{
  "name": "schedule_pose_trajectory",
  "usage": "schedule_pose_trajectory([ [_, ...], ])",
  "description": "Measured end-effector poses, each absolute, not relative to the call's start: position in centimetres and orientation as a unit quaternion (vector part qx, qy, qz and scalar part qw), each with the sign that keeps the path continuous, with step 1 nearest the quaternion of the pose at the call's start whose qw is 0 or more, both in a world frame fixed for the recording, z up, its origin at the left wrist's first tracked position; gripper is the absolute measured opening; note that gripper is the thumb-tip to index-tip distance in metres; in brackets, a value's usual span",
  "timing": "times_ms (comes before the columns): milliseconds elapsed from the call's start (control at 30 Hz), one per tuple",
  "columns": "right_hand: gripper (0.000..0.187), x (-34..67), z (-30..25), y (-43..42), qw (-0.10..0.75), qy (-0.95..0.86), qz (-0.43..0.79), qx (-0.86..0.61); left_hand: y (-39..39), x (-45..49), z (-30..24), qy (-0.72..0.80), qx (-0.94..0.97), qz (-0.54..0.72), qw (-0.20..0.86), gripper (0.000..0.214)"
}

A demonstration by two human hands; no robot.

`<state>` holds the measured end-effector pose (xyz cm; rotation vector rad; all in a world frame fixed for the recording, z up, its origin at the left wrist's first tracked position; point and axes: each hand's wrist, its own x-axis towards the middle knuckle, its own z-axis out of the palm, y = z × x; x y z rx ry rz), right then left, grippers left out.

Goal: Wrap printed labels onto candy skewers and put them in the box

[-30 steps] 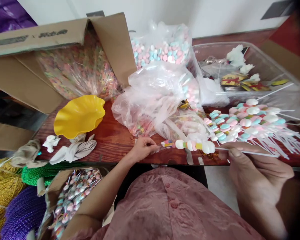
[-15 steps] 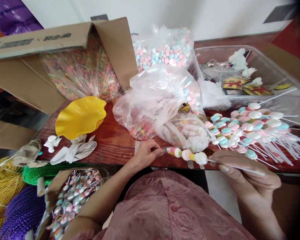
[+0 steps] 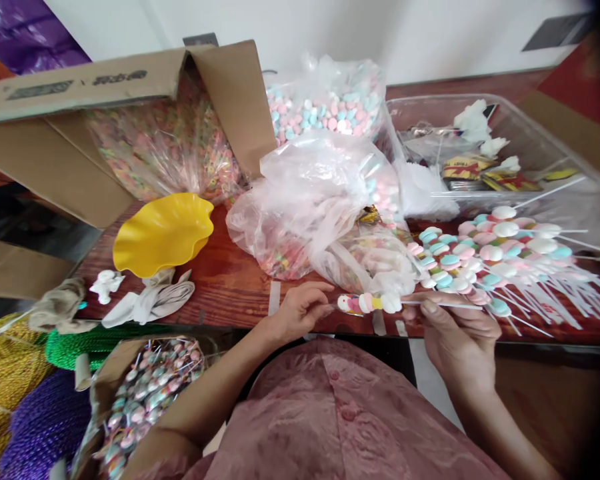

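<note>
My right hand (image 3: 455,333) pinches the white stick of a marshmallow skewer (image 3: 391,302) between thumb and fingers. White, pink and yellow pieces are threaded on it, and it lies almost level above the table's front edge. Around its left end is what looks like a clear wrapper (image 3: 350,305) with red and yellow print. My left hand (image 3: 305,310) is closed at that end, thumb and fingertips together on the wrapper's edge, which is hard to make out. Just beyond my right hand lies a pile of marshmallow skewers (image 3: 497,250), their white sticks pointing right.
Plastic bags of sweets (image 3: 325,193) stand behind my hands. A clear bin (image 3: 525,110) is at the back right, a yellow wavy bowl (image 3: 163,233) at left. Behind the bowl is a cardboard box (image 3: 240,93). Below the table, a carton of wrapped skewers (image 3: 150,393) sits by my left arm.
My right hand has moved left and away from me, with the stick in it. The skewer's left end now shows the printed wrapper around it. My left hand has hardly moved.
</note>
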<state>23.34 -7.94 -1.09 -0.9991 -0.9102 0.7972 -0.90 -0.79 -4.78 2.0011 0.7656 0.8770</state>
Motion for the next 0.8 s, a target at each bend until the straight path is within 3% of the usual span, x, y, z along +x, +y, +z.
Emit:
schedule_pose_trajectory([
  [100,0.006,23.1,-1.1,-7.7,0.707,-0.406,0.375,-0.442,-1.1,-0.8,-4.1,0.304,0.742,0.304,0.514,0.014],
  [233,0.006,23.1,-0.8,-7.3,0.711,-0.414,0.385,-0.418,-1.1,0.0,-2.7,0.267,0.738,0.225,0.577,0.044],
  [367,0.011,22.6,-0.8,-7.4,0.671,-0.485,0.375,-0.417,-0.9,1.1,-2.4,0.31,0.739,0.153,0.578,0.042],
  [600,0.007,22.6,-0.4,-6.3,0.575,-0.532,0.393,-0.483,-0.3,1.9,-2.7,0.325,0.72,0.138,0.598,0.043],
  [800,0.021,22.8,-0.1,-5.2,0.563,-0.502,0.401,-0.52,0.5,1.5,-2.2,0.381,0.777,0.151,0.477,0.05],
])
